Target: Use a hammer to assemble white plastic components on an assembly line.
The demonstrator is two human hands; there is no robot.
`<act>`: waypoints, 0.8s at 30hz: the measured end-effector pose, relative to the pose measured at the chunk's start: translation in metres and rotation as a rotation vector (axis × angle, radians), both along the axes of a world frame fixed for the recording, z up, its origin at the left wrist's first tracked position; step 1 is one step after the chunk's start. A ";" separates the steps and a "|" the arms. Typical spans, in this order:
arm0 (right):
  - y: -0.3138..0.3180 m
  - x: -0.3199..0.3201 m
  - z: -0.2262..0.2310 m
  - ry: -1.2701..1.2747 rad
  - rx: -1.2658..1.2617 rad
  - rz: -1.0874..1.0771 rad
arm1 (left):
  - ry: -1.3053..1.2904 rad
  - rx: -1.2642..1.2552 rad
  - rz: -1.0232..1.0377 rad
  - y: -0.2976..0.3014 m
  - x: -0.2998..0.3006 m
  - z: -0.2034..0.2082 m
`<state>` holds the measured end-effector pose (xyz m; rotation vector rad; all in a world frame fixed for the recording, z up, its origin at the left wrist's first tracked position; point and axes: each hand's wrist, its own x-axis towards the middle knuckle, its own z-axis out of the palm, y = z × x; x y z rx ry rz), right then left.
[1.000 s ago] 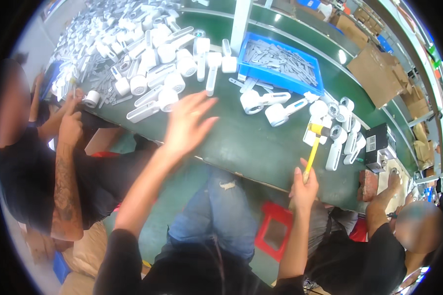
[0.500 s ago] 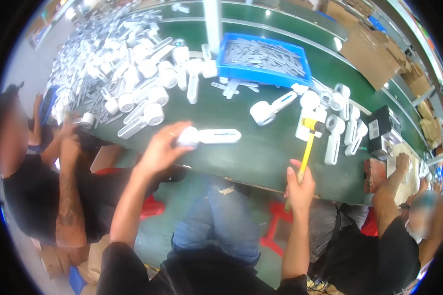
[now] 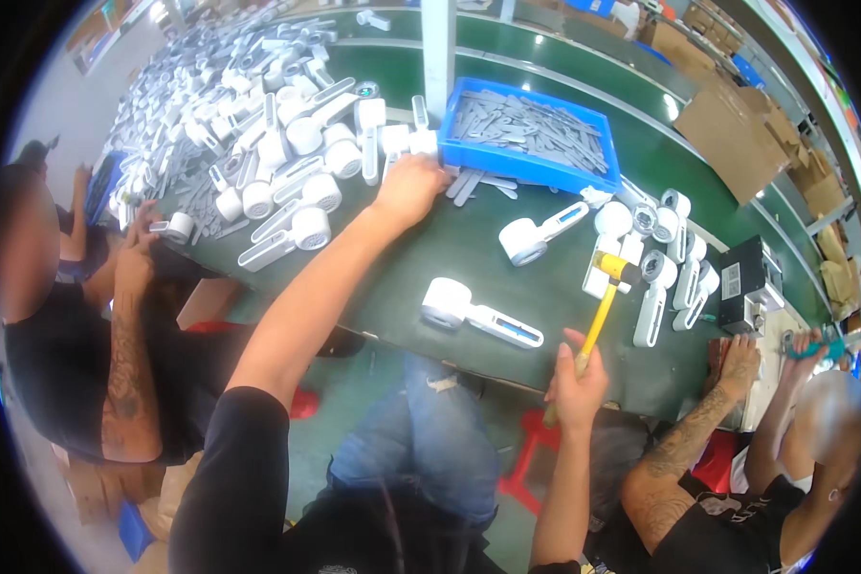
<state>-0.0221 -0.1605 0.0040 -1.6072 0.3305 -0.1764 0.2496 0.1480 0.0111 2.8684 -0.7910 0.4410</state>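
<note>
The left hand reaches to the upper centre of the frame, its fingers drawn fairly narrow beside the near left corner of the blue bin, by the loose grey strips. The fingertips are partly hidden, so I cannot tell whether they grip anything. The right hand is closed round the handle of a yellow mallet, head up, right of centre.

A white unit with a slotted handle lies by itself on the green surface, in the middle of the frame, between the two forearms. For a clean reach, I'd pinch one piece only and lift it clear of the bin rim – and keep the mallet head off to the right meanwhile.

A second white unit lies below the bin, and a cluster of white units sits just behind the mallet head, leaving little swing room there. A black box stands further right. The crowded white pile fills the upper left, its near pieces beside the left forearm – easily nudged, I'd judge, by a careless elbow.
</note>
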 end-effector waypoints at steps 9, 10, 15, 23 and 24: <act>-0.009 -0.007 0.007 -0.025 -0.017 0.008 | 0.153 -0.324 -0.156 0.013 -0.117 0.084; -0.002 -0.008 0.011 -0.030 0.034 0.036 | 0.110 -0.406 -0.269 0.011 -0.137 0.081; 0.048 -0.032 0.034 -0.060 0.182 0.147 | 0.338 -0.602 -0.513 -0.039 -0.199 0.066; 0.038 -0.027 0.031 0.010 0.044 0.213 | 0.563 -0.785 -0.483 -0.055 -0.203 0.039; 0.043 -0.027 0.035 0.012 0.043 0.220 | 0.546 -0.787 -0.503 -0.055 -0.203 0.035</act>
